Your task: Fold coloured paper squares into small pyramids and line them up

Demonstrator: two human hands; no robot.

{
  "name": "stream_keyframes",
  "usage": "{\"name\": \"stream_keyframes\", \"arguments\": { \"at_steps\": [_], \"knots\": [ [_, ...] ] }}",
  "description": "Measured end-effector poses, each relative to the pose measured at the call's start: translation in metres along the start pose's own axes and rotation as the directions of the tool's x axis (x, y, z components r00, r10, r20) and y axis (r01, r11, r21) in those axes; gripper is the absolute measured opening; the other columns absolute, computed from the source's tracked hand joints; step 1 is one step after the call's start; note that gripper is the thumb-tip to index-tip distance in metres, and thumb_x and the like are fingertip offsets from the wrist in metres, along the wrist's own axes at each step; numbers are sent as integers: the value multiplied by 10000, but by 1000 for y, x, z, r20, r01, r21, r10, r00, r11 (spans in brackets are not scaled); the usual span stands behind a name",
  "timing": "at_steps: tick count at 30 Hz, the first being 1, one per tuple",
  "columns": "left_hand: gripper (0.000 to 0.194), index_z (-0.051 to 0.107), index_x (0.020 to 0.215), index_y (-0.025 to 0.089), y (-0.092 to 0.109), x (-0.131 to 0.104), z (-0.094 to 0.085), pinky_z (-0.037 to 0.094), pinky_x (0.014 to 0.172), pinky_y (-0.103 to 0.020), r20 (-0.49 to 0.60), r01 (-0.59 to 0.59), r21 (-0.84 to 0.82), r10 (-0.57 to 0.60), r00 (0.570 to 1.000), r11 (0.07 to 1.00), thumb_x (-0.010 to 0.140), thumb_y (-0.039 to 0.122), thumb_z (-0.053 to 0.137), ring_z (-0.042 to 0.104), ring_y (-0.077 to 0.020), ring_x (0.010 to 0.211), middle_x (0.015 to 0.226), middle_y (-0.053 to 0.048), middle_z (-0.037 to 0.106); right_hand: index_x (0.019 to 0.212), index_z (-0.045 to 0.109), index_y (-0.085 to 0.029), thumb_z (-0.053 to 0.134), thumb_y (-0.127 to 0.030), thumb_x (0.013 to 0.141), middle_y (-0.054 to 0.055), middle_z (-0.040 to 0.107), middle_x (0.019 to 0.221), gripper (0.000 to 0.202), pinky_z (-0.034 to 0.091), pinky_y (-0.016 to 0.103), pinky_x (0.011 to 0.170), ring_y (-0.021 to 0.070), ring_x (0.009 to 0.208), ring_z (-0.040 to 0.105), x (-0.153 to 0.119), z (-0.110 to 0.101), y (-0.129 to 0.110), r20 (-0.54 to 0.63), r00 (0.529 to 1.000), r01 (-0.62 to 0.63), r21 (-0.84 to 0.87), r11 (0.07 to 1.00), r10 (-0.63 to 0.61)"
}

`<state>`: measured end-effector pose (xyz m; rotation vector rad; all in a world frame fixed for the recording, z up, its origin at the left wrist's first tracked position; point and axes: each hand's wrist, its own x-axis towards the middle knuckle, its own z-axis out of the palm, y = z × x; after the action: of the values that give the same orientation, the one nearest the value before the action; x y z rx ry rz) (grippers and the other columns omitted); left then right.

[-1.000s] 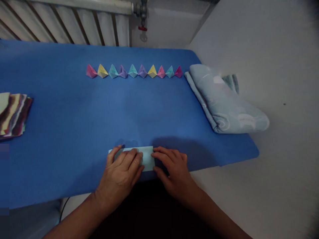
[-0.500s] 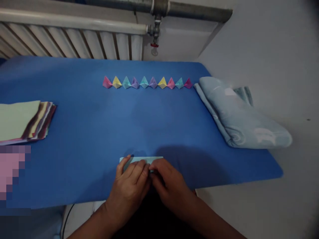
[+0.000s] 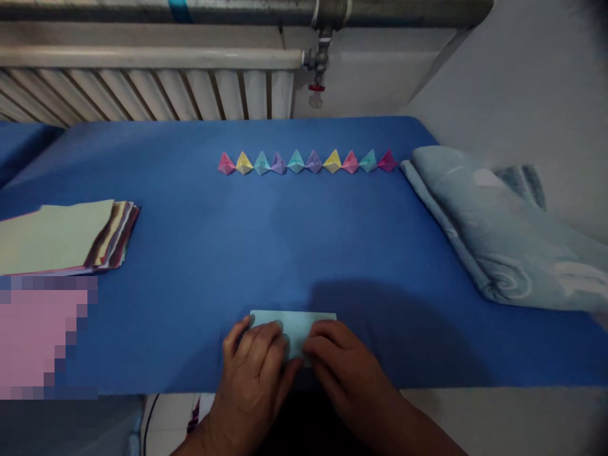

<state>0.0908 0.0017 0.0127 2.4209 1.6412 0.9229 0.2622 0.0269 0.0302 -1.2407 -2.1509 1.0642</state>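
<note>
A light blue sheet of paper (image 3: 295,326), folded into a narrow rectangle, lies near the front edge of the blue table surface. My left hand (image 3: 256,367) covers its left part, with bent fingers pressed on top and the thumb at the near edge. On the right part, my right hand (image 3: 349,361) has its fingers curled together, gripping the paper by its near right side. The hands hide both ends of the near edge. Farther back stands a row of small folded paper shapes (image 3: 296,162) in pink, yellow, blue and purple, side by side.
A stack of coloured paper (image 3: 61,234) lies at the left, with a pixelated pink patch in front of it. A folded pale blue blanket (image 3: 479,221) occupies the right side. Behind the blue surface (image 3: 228,247) are a radiator (image 3: 166,92) and a valve (image 3: 317,87).
My hands have moved apart, and more of the light blue paper shows between them. The whole view has shifted, so things appear farther right.
</note>
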Motion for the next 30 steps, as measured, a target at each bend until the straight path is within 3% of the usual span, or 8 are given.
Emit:
{"name": "stream_keyframes", "arguments": {
  "at_steps": [11, 17, 20, 22, 24, 26, 28, 30],
  "knots": [
    [102, 595, 953, 177, -13, -10, -11, 349, 978, -472, 36, 118, 6, -118, 992, 993, 869, 232, 577, 596, -198, 929, 989, -64, 654, 880, 558, -195, 409, -24, 869, 37, 532, 927, 227, 461, 286, 737, 151, 837, 522, -1, -1, 2, 54, 998, -13, 30, 999, 12],
    [160, 586, 977, 161, -31, -20, -23, 373, 940, -509, 58, 99, 144, -108, 992, 985, 858, 268, 585, 579, -252, 959, 1004, -103, 641, 837, 547, -187, 427, -11, 849, 38, 531, 906, 213, 451, 283, 717, 152, 815, 512, 0, -1, 3, 26, 1000, 1, 37, 999, -2],
    [210, 591, 1013, 145, -33, -22, -29, 397, 916, -520, -23, 82, 265, -79, 997, 961, 819, 215, 630, 564, -280, 976, 1032, -128, 631, 822, 547, -178, 438, -3, 837, 42, 529, 897, 206, 447, 287, 720, 157, 817, 506, 0, -1, 2, 7, 1000, 19, 28, 999, -19],
    [258, 585, 1058, 146, -26, -22, -29, 401, 938, -512, -77, 26, 262, -7, 997, 965, 805, 152, 632, 557, -275, 1010, 1057, -126, 629, 806, 545, -173, 435, 3, 834, 43, 527, 875, 209, 444, 286, 713, 158, 804, 502, 0, -1, 2, 2, 999, 33, 14, 999, -33],
    [330, 552, 1150, 139, -14, -21, -27, 407, 975, -472, 7, -125, 163, 126, 992, 979, 823, 137, 600, 534, -264, 1099, 1130, -127, 619, 802, 547, -170, 422, 10, 833, 46, 528, 858, 222, 447, 287, 711, 158, 793, 501, 1, -1, 2, -1, 999, 50, 5, 999, -50],
    [413, 476, 1267, 108, -3, -22, -22, 420, 999, -414, 187, -265, 58, 250, 950, 963, 865, 178, 540, 478, -249, 1211, 1254, -137, 575, 819, 553, -168, 417, 14, 826, 54, 539, 873, 228, 456, 301, 738, 166, 814, 506, 1, -1, 3, 0, 998, 63, 1, 998, -63],
    [475, 397, 1346, 85, 3, -25, -18, 419, 1019, -392, 331, -321, 60, 285, 900, 945, 899, 223, 479, 416, -236, 1286, 1361, -135, 505, 840, 561, -166, 420, 11, 816, 63, 550, 891, 228, 463, 321, 767, 178, 840, 512, 1, -1, 3, 3, 997, 74, -16, 997, -74],
    [500, 357, 1378, 92, 0, -30, -17, 411, 1032, -395, 396, -346, 123, 274, 877, 930, 912, 247, 448, 385, -228, 1316, 1413, -120, 456, 862, 570, -158, 418, 6, 814, 73, 558, 900, 229, 467, 336, 787, 187, 853, 517, 0, -1, 4, 3, 996, 88, -39, 995, -88]
  ]
}}
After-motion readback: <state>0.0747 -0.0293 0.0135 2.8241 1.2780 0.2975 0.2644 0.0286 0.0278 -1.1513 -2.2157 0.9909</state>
